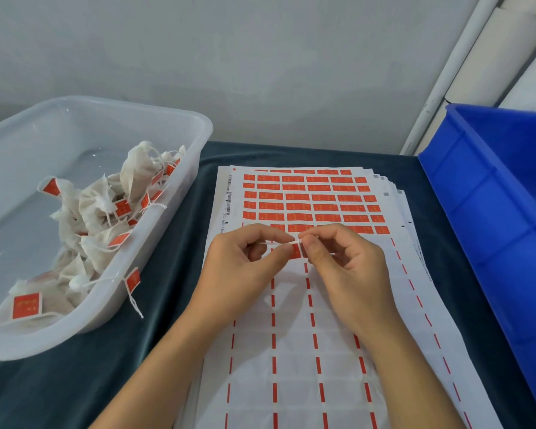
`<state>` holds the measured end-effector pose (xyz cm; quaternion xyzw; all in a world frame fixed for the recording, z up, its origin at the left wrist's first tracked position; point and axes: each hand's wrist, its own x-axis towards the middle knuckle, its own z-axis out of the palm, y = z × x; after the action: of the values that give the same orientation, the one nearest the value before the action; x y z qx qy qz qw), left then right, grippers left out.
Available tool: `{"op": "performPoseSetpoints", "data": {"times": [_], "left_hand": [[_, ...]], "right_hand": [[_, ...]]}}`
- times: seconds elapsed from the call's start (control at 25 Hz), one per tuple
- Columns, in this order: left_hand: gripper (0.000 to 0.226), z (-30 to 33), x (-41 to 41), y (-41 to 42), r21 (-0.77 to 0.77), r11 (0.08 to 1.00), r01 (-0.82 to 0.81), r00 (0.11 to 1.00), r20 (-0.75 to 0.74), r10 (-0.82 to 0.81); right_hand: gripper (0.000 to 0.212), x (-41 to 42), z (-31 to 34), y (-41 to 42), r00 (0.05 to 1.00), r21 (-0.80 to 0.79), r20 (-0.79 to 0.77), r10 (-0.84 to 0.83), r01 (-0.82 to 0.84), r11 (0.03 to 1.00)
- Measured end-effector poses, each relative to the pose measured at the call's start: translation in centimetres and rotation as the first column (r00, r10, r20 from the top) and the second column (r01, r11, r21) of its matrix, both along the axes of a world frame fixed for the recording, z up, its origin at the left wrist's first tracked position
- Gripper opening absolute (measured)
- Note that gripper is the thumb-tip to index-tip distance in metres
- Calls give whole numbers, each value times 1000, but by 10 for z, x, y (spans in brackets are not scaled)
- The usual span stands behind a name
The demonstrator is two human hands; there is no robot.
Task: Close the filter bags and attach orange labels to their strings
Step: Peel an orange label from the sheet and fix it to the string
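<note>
While an orange label [297, 251] is pinched by the left hand [245, 267], a white string [283, 242] is gripped by the right hand [347, 264]

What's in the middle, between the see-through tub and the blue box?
In the head view, the stack of label sheets lies there on dark cloth, with both hands, left and right, over it.

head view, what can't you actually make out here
- Blue plastic crate: contents hidden by its near wall, body cut by the right edge.
- Print on the orange labels of the white sticker sheet: too small to read.
- Orange label between the left hand and right hand: mostly covered by fingertips.
- White string: what it leads to is hidden by the hands.
</note>
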<state>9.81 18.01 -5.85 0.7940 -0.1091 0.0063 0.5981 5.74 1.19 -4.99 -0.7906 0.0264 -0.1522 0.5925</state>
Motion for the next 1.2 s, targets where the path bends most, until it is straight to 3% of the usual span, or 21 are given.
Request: {"op": "performPoseSetpoints", "data": {"times": [0.28, 0.48, 1.04, 1.2], "left_hand": [[9, 0, 1, -1, -19, 999, 26, 998, -54, -27], [9, 1, 0, -2, -17, 1000, 13, 997, -76, -15], [10, 3, -1, -5, -34, 999, -29, 995, -93, 26], [10, 5, -2, -3, -74, 997, -24, 996, -83, 18]], "right_hand": [[20, 1, 0, 0, 1000, 30, -24, 9, -8, 1000], [9, 1, -1, -1, 999, 36, -35, 16, -14, 999], [8, -1, -1, -1, 997, 83, -37, 62, -59, 995], [18, 0, -2, 0, 989, 66, -54, 139, -135, 989]]}}
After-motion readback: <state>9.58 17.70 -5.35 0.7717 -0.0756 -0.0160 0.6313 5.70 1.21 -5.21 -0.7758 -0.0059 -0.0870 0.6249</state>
